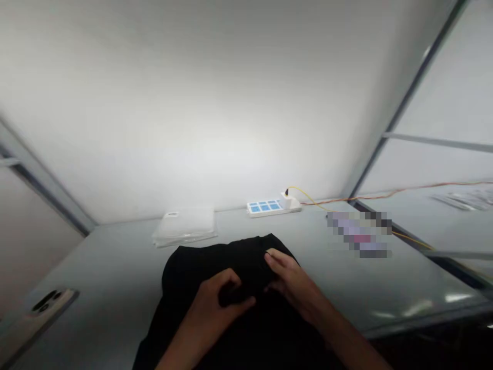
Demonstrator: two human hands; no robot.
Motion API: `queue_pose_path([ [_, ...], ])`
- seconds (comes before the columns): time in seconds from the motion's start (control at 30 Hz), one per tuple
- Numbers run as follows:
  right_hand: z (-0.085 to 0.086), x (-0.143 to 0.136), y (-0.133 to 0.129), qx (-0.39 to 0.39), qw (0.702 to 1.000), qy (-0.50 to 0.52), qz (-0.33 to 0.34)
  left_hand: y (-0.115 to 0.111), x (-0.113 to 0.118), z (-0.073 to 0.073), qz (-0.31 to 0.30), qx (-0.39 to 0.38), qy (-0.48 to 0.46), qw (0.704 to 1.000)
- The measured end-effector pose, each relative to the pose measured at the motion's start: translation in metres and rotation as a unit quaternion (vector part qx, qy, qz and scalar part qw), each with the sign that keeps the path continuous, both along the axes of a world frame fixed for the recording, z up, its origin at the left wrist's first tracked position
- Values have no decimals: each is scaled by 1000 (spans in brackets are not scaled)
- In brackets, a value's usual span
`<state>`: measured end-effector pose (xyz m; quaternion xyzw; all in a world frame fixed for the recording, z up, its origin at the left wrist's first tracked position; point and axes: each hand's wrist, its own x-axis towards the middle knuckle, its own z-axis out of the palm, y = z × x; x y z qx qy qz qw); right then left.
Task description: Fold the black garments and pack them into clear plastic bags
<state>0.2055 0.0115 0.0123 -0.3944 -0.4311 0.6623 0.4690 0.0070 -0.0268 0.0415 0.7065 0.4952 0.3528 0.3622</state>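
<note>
1 black cloth (pixel 246 259) lies at lower center; the left hand (pixel 214 303) curves over it, thumb and fingers parted, while the right hand (pixel 290 277) pinches its fabric.

Black cloth (pixel 246 257), phone (pixel 42 316) cut off; item (pixel 358 237) pixelated.

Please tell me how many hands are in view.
2: the left hand at the black cloth, and the right hand to its right, at the same cloth.
</note>
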Motion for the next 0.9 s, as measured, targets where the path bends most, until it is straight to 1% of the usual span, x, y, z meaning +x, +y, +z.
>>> queue_pose_path([
  [0.07, -2, 6, 7, 26, 998, -50, -5, 2, -8, 6, 15, -81, -95, 992],
  [0.13, -3, 12, 17, 79, 989, -120, -28, 1, -20, 9, 79, -133, -188, 970],
  [0.17, -3, 16, 23, 112, 980, -163, -38, -1, -29, 7, 126, -140, -212, 959],
  [0.2, -3, 20, 29, 145, 967, -206, -46, -4, -39, 3, 177, -132, -212, 952],
  [0.23, -3, 24, 34, 173, 953, -244, -48, -7, -50, -2, 221, -113, -183, 951],
  [0.27, -3, 28, 39, 193, 941, -274, -44, -10, -62, -8, 257, -88, -122, 955],
  [0.3, -3, 30, 42, 207, 932, -295, -35, -13, -74, -14, 274, -63, -38, 959],
  [0.37, -2, 33, 46, 227, 920, -320, -13, -15, -93, -22, 278, -16, 111, 954],
  [0.4, -1, 33, 46, 236, 914, -329, -5, -14, -98, -24, 276, 11, 158, 948],
  [0.43, 0, 33, 46, 246, 908, -340, 4, -12, -100, -24, 274, 39, 186, 943],
  [0.5, 1, 30, 47, 265, 893, -363, 17, -3, -95, -21, 254, 77, 204, 942],
  [0.53, 1, 28, 48, 270, 888, -372, 18, 3, -90, -20, 224, 79, 208, 949],
  [0.6, 1, 24, 53, 272, 885, -378, 15, 17, -80, -18, 142, 58, 214, 965],
  [0.67, 3, 21, 60, 260, 896, -359, 31, 30, -74, -17, 90, 39, 207, 973],
  [0.7, 5, 21, 64, 245, 909, -335, 48, 34, -74, -16, 80, 36, 197, 976],
  [0.77, 11, 23, 71, 206, 943, -251, 70, 40, -79, -12, 85, 31, 163, 982],
  [0.8, 15, 26, 74, 188, 960, -195, 62, 40, -83, -9, 92, 32, 142, 985],
  [0.83, 17, 32, 78, 177, 974, -138, 41, 39, -88, -5, 101, 36, 122, 987],
  [0.9, 18, 46, 85, 171, 984, -45, -14, 35, -99, 4, 114, 44, 87, 989],
])
